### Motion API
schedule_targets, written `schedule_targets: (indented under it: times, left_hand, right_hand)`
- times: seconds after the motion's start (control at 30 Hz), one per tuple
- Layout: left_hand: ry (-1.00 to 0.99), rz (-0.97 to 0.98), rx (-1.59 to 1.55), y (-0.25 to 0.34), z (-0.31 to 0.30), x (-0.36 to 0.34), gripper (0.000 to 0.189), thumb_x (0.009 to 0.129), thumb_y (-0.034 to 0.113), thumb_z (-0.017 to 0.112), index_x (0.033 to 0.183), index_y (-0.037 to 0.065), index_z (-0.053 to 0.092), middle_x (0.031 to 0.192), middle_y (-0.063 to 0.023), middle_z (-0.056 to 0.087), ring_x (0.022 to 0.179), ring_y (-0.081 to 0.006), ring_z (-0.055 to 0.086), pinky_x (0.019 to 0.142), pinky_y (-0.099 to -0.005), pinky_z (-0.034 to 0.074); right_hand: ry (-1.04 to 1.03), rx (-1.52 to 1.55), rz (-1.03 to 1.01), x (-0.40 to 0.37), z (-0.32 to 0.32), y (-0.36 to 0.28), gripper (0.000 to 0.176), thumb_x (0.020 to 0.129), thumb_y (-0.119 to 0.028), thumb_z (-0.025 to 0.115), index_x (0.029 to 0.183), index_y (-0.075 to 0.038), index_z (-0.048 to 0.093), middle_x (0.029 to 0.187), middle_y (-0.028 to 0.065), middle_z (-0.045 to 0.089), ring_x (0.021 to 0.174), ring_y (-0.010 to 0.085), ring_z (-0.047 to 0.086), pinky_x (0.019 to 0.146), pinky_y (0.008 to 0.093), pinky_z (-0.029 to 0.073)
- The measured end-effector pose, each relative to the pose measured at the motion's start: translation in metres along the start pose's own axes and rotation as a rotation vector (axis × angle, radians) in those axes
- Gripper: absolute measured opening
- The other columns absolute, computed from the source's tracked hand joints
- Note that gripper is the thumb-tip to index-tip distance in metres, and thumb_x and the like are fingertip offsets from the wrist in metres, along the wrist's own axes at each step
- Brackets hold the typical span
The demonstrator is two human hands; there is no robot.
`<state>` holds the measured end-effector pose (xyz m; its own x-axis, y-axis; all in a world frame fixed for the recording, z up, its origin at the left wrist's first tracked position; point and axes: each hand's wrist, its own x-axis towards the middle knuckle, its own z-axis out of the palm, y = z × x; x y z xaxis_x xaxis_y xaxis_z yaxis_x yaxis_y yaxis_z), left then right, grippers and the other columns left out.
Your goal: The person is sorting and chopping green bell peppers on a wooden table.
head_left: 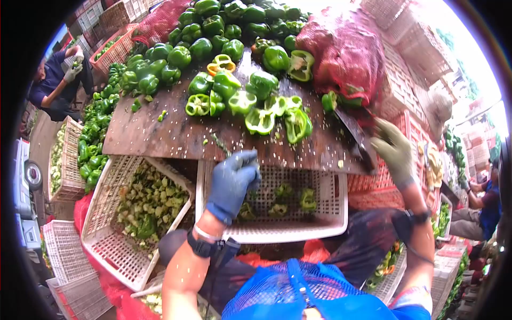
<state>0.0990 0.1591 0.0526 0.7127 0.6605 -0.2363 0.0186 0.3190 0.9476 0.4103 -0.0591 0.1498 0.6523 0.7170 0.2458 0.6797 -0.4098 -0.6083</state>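
My left hand [234, 178], in a blue glove, hangs over the front edge of the wooden board with its fingers curled together. A thin grey-green thing [220, 145] shows just beyond the fingertips; whether they grip it I cannot make out. My right hand [394, 149], in a yellow-green glove, is at the board's right edge, fingers apart. Beside it lies a large knife [352, 130], its handle toward me. Halved green bell peppers [261, 120] lie cut side up mid-board, with whole green bell peppers [200, 49] heaped behind them.
Below the board stands a white crate [288, 233] with a few pepper pieces; another white crate [106, 234] holds pepper cores. A red mesh sack [341, 53] rests at the back right. Seeds dot the board [176, 128]. Other people [53, 88] sit at far left and right among stacked crates.
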Motion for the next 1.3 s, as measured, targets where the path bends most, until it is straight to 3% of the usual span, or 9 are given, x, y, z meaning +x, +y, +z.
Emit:
schedule_targets:
  times: [0.17,0.43,0.63,0.7,0.77,0.9,1.1,1.23,1.3]
  left_hand:
    - [0.078,-0.088,-0.018,-0.005,-0.013,0.008,0.041,0.089,0.003,0.062,0.129,-0.009,0.061,0.106,-0.012,0.069,0.09,-0.0172,0.07,0.08,-0.0295,0.061]
    - [0.095,-0.103,0.141,-0.023,-0.015,0.017,0.043,0.086,-0.001,0.063,0.128,-0.006,0.064,0.101,-0.0104,0.071,0.082,-0.0136,0.066,0.074,-0.0277,0.056]
    - [0.074,-0.052,0.201,-0.02,-0.012,0.011,0.042,0.085,-0.001,0.064,0.126,-0.005,0.065,0.098,-0.0079,0.071,0.081,-0.0114,0.064,0.072,-0.0265,0.054]
    - [0.067,-0.001,0.235,-0.022,-0.012,0.01,0.042,0.085,-0.001,0.064,0.127,-0.005,0.065,0.098,-0.0077,0.07,0.081,-0.0112,0.064,0.072,-0.0264,0.054]
    - [0.117,0.032,0.207,-0.026,-0.01,0.006,0.045,0.087,0.0,0.064,0.132,-0.004,0.062,0.1,-0.0076,0.07,0.084,-0.0119,0.065,0.075,-0.0274,0.055]
    - [0.246,0.291,0.351,-0.014,-0.005,0.015,0.065,0.085,0.005,0.073,0.145,-0.002,0.05,0.117,-0.0139,0.067,0.098,-0.0175,0.066,0.085,-0.0314,0.057]
    - [0.298,0.699,0.508,0.028,0.033,0.003,0.098,0.072,0.014,0.087,0.155,0.003,0.036,0.14,-0.0195,0.059,0.111,-0.0236,0.066,0.09,-0.0353,0.058]
    - [0.219,0.497,0.565,0.047,0.043,-0.045,0.086,0.07,0.021,0.085,0.146,0.001,0.049,0.121,-0.0213,0.069,0.104,-0.0253,0.071,0.089,-0.0362,0.058]
    - [0.176,0.434,0.519,0.039,0.048,-0.062,0.082,0.069,0.022,0.084,0.142,0.0,0.053,0.113,-0.0219,0.072,0.098,-0.0277,0.073,0.087,-0.0375,0.058]
  right_hand:
    - [0.1,-0.405,-0.488,0.197,0.143,-0.015,0.045,0.085,-0.022,0.068,0.128,-0.008,0.064,0.117,0.0203,0.068,0.107,0.0374,0.067,0.093,0.0455,0.055]
    - [-0.234,-1.08,-0.011,0.323,0.223,-0.027,0.033,0.089,-0.025,0.07,0.121,-0.015,0.073,0.122,0.0154,0.072,0.108,0.0368,0.071,0.088,0.051,0.058]
    - [-0.462,-1.117,-0.035,0.292,0.2,-0.029,0.028,0.085,-0.025,0.072,0.109,-0.013,0.078,0.117,0.0179,0.073,0.109,0.0355,0.071,0.089,0.0494,0.058]
    - [-0.208,-0.892,-0.136,0.267,0.207,-0.004,0.026,0.089,-0.024,0.061,0.109,-0.013,0.073,0.111,0.0178,0.074,0.107,0.0371,0.07,0.09,0.0489,0.056]
    - [-0.153,-0.795,-0.05,0.244,0.189,-0.018,0.025,0.088,-0.026,0.061,0.107,-0.015,0.073,0.107,0.0183,0.074,0.102,0.038,0.071,0.088,0.0486,0.056]
    - [0.093,-0.617,-0.281,0.198,0.136,-0.036,0.024,0.084,-0.026,0.069,0.106,-0.015,0.072,0.099,0.0178,0.073,0.094,0.0394,0.071,0.084,0.0508,0.055]
    - [-0.064,-0.414,-0.52,0.073,0.093,-0.146,0.023,0.078,-0.012,0.07,0.101,-0.008,0.072,0.095,0.0168,0.073,0.089,0.0322,0.072,0.082,0.0393,0.057]
    - [-0.344,0.33,-0.216,-0.008,0.076,-0.158,0.05,0.079,-0.013,0.072,0.127,-0.002,0.067,0.11,0.0122,0.072,0.1,0.0191,0.07,0.091,0.0335,0.055]
    - [-0.593,1.273,0.184,-0.046,0.085,-0.132,0.066,0.081,-0.01,0.07,0.143,0.001,0.052,0.127,0.0131,0.065,0.115,0.0207,0.063,0.103,0.0345,0.049]
